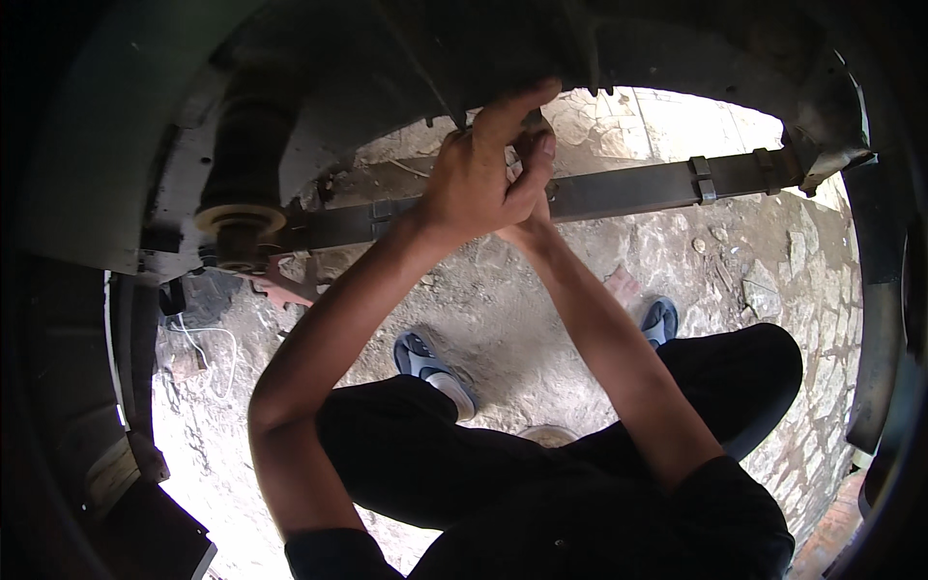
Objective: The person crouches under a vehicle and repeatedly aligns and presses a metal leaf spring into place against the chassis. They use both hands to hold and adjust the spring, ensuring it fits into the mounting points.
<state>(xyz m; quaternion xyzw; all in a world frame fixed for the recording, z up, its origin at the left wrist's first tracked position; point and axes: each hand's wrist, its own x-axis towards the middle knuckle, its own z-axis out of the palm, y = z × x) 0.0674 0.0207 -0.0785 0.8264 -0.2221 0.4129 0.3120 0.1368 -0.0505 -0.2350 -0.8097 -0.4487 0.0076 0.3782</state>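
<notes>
Gripping a small dark metal fitting (530, 124) overhead, my left hand (478, 179) and right hand (534, 159) close fingers round it; stiff, heavy-set, judged unyielding.

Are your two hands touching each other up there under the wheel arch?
Touching. In the head view the left hand wraps over the right hand, fingers overlapping with no gap, just above the leaf spring.

A single head-worn fisheye view looks steeply down from inside a vehicle's wheel arch (319, 58), close over the person's own forearms, which rise from the lower edge toward the leaf spring (638, 188) at mid-frame. The stone ground (503, 309) lies beyond. Its dark rim bends straight edges, and the shadowed left side is probably bodywork.
</notes>
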